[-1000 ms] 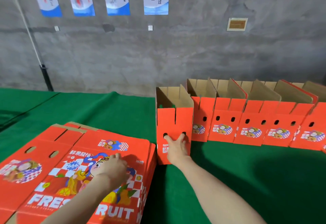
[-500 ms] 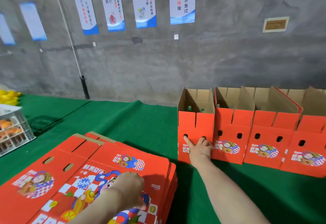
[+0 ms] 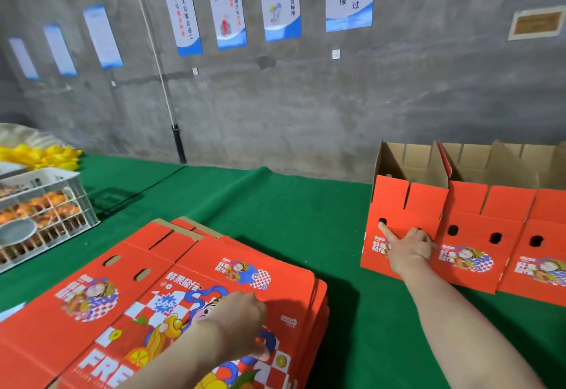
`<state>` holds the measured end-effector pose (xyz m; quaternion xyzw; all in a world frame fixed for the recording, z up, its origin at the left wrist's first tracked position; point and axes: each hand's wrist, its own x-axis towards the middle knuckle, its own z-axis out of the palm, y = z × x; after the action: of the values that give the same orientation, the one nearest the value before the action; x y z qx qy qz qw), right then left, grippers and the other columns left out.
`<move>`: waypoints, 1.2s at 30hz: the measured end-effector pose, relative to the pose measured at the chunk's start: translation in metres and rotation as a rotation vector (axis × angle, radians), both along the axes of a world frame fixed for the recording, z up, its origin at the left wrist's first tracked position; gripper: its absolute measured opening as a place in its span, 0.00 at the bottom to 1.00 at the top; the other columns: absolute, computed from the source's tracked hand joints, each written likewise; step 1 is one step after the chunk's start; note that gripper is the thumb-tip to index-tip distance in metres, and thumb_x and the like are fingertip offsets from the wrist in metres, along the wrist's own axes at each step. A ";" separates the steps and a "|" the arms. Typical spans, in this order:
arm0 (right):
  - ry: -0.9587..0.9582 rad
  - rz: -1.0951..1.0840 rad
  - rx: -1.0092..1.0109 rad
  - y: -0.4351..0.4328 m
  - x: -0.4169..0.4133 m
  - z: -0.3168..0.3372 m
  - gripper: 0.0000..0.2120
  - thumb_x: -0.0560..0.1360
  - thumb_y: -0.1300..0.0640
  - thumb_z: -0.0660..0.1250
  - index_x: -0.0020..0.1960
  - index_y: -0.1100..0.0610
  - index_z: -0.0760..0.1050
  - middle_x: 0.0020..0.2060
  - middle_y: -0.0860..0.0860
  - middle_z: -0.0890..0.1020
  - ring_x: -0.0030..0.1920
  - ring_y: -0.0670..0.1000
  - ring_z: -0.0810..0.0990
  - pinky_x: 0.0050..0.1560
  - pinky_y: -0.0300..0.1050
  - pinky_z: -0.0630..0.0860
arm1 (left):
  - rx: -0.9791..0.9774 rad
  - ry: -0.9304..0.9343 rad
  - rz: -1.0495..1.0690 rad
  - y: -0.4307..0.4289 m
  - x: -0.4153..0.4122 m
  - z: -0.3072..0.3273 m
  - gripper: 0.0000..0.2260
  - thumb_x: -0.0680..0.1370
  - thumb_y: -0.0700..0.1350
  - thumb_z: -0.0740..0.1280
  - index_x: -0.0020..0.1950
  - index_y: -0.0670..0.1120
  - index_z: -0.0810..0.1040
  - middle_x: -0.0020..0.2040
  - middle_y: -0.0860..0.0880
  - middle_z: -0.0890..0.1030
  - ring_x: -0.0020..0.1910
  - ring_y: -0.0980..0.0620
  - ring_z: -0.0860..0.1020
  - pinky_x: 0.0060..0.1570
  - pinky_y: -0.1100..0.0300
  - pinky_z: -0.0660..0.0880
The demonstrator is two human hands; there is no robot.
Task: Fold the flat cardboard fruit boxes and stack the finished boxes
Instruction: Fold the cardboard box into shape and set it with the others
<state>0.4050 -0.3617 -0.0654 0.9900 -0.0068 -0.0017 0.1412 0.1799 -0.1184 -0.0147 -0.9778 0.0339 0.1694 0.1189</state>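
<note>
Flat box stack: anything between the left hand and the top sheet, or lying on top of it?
Nothing visible. The left hand rests directly on the top flat box with its fingers curled, and no other thing lies on that sheet. Whether the fingers grip an edge is hidden.

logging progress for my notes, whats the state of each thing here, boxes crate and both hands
flat boxes, unfolded, stacked
end box, folded, top open, upright
other folded boxes, upright, tops open, in a row
crate, holds oranges
left hand, fingers curled, resting on flat boxes
right hand, touching end box front
</note>
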 end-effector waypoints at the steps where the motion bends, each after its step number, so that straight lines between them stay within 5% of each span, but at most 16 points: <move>1: 0.008 -0.014 -0.013 -0.007 0.001 0.000 0.38 0.81 0.48 0.57 0.73 0.37 0.28 0.67 0.66 0.62 0.65 0.63 0.65 0.64 0.61 0.68 | -0.003 -0.001 0.003 0.000 0.000 -0.001 0.23 0.74 0.59 0.68 0.57 0.41 0.75 0.56 0.44 0.78 0.54 0.44 0.75 0.50 0.54 0.71; 8: 0.054 -0.081 0.006 -0.021 -0.005 0.001 0.45 0.79 0.54 0.63 0.72 0.37 0.28 0.69 0.66 0.59 0.68 0.64 0.61 0.67 0.59 0.66 | -0.021 -0.018 0.016 0.000 0.000 -0.004 0.22 0.74 0.59 0.68 0.57 0.42 0.76 0.54 0.45 0.78 0.46 0.49 0.73 0.48 0.57 0.71; 13: -0.006 -0.136 0.420 -0.015 -0.025 -0.014 0.48 0.74 0.70 0.58 0.74 0.37 0.31 0.73 0.66 0.33 0.74 0.70 0.46 0.49 0.48 0.75 | -0.028 -0.031 0.018 0.000 -0.001 -0.005 0.21 0.74 0.58 0.68 0.56 0.42 0.76 0.55 0.45 0.78 0.44 0.50 0.71 0.44 0.58 0.67; 15: -0.045 -0.139 0.565 -0.010 -0.035 -0.012 0.45 0.74 0.69 0.59 0.76 0.38 0.37 0.73 0.63 0.30 0.75 0.69 0.43 0.51 0.50 0.76 | -0.015 -0.038 0.018 0.000 -0.002 -0.005 0.22 0.74 0.59 0.68 0.56 0.42 0.76 0.55 0.44 0.78 0.48 0.47 0.75 0.44 0.58 0.66; 19: -0.078 0.003 0.679 0.001 -0.055 -0.011 0.30 0.77 0.57 0.65 0.76 0.51 0.58 0.75 0.62 0.53 0.74 0.64 0.55 0.68 0.53 0.67 | -0.007 -0.053 0.034 -0.001 -0.006 -0.005 0.23 0.75 0.60 0.67 0.58 0.42 0.76 0.56 0.44 0.78 0.55 0.45 0.76 0.46 0.58 0.68; 24: -0.082 0.373 0.965 0.042 -0.154 -0.012 0.18 0.77 0.57 0.65 0.66 0.58 0.72 0.63 0.54 0.74 0.65 0.53 0.71 0.68 0.41 0.62 | -0.040 -0.130 0.102 0.000 -0.012 -0.016 0.22 0.76 0.60 0.64 0.61 0.44 0.75 0.62 0.45 0.76 0.59 0.45 0.75 0.55 0.54 0.72; 28: -0.001 0.747 1.008 0.070 -0.248 -0.017 0.18 0.79 0.54 0.61 0.68 0.53 0.71 0.68 0.47 0.69 0.69 0.45 0.66 0.72 0.31 0.53 | -0.298 -0.244 0.122 0.020 -0.037 -0.039 0.26 0.80 0.57 0.58 0.76 0.49 0.61 0.78 0.49 0.55 0.76 0.50 0.56 0.73 0.56 0.56; 31: 0.027 0.949 0.884 0.090 -0.290 -0.014 0.22 0.78 0.58 0.58 0.72 0.53 0.67 0.75 0.49 0.60 0.75 0.47 0.57 0.73 0.33 0.45 | -0.605 -0.338 0.168 0.045 -0.061 -0.041 0.23 0.80 0.47 0.63 0.75 0.48 0.64 0.78 0.48 0.53 0.76 0.49 0.57 0.73 0.59 0.56; 33: 0.037 0.981 0.829 0.096 -0.303 -0.011 0.28 0.76 0.65 0.56 0.75 0.52 0.61 0.77 0.49 0.54 0.76 0.49 0.53 0.74 0.40 0.49 | -0.600 -0.484 0.260 0.061 -0.077 -0.035 0.23 0.78 0.44 0.64 0.73 0.48 0.67 0.78 0.46 0.57 0.75 0.47 0.60 0.72 0.59 0.59; 36: 0.078 0.858 0.839 0.094 -0.312 -0.012 0.33 0.75 0.68 0.54 0.77 0.48 0.54 0.78 0.45 0.46 0.77 0.45 0.47 0.74 0.36 0.47 | -0.428 -0.628 0.357 0.080 -0.108 -0.025 0.22 0.79 0.50 0.62 0.73 0.50 0.66 0.77 0.47 0.59 0.76 0.48 0.58 0.72 0.55 0.57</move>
<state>0.0933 -0.2681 -0.0773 0.8746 0.4000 0.0163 -0.2734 0.0721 -0.0383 -0.0394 -0.9751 -0.1393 -0.1299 -0.1138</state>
